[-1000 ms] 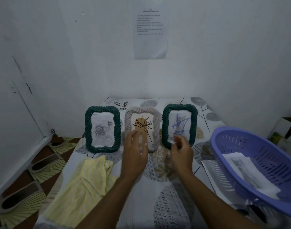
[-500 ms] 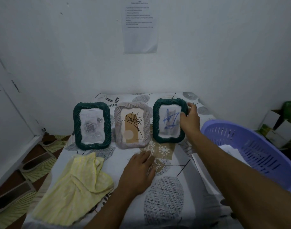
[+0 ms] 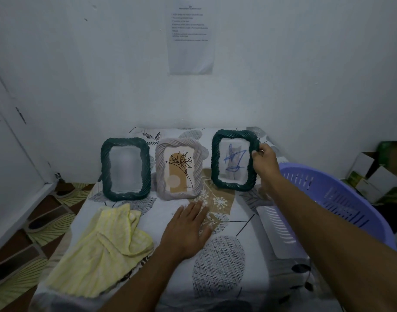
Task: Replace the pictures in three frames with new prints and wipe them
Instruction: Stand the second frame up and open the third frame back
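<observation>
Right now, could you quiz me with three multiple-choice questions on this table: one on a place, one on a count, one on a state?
1. Where does the yellow cloth lie?
A. Over the grey frame
B. On the table, before the left green frame
C. In the right hand

2. How many frames have dark green rims?
A. One
B. Three
C. Two

3. What is the right hand doing?
A. Gripping the right edge of the green frame with the blue scribble
B. Lying flat on the table
C. Holding the yellow cloth

Answers: 1 B, the yellow cloth lies spread before the left green frame. 2 C, two green frames flank the grey frame. 3 A, its fingers curl round that rim, while the left hand lies flat.
</observation>
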`<state>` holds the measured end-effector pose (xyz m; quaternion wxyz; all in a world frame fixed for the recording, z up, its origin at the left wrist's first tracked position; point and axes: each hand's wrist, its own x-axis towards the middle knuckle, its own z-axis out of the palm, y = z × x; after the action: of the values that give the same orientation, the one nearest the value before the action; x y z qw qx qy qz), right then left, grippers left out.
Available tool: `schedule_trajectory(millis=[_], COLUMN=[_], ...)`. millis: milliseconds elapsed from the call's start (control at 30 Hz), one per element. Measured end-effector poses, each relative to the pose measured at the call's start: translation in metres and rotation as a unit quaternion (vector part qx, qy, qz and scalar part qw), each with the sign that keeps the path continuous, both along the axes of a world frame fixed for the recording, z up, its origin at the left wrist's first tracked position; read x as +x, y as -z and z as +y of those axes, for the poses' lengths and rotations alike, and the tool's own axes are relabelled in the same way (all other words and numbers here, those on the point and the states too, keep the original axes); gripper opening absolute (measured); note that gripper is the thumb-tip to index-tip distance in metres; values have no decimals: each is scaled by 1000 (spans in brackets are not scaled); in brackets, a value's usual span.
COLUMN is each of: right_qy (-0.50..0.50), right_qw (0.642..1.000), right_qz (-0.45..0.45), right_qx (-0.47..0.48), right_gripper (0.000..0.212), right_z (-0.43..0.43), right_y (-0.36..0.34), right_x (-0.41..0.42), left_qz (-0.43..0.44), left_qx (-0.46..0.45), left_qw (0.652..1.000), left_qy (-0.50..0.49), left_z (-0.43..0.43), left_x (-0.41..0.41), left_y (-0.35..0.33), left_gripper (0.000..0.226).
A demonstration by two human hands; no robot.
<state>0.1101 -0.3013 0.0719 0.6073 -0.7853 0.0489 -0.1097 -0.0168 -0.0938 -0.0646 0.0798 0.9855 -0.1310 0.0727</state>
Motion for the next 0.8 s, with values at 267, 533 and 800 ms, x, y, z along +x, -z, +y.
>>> schedule_trajectory(millis=[267, 533, 800], right_qy=[-5, -58, -87], right_qw=[996, 993, 981], right_qz=[-25, 2, 50], right_qx=[88, 99, 166], right_gripper=[18, 20, 25], right_z=[-1, 16, 27], right_y=[-22, 4, 19], right_x=[-38, -89, -110], left_qz=[16, 49, 41], left_qx=[-117, -586, -657], left_qw=[993, 806, 747], left_qy=[22, -68, -91], left_z=[-1, -4, -7], left_x=[-4, -20, -35], left_y=[-14, -67, -96], left_gripper=[63, 35, 22])
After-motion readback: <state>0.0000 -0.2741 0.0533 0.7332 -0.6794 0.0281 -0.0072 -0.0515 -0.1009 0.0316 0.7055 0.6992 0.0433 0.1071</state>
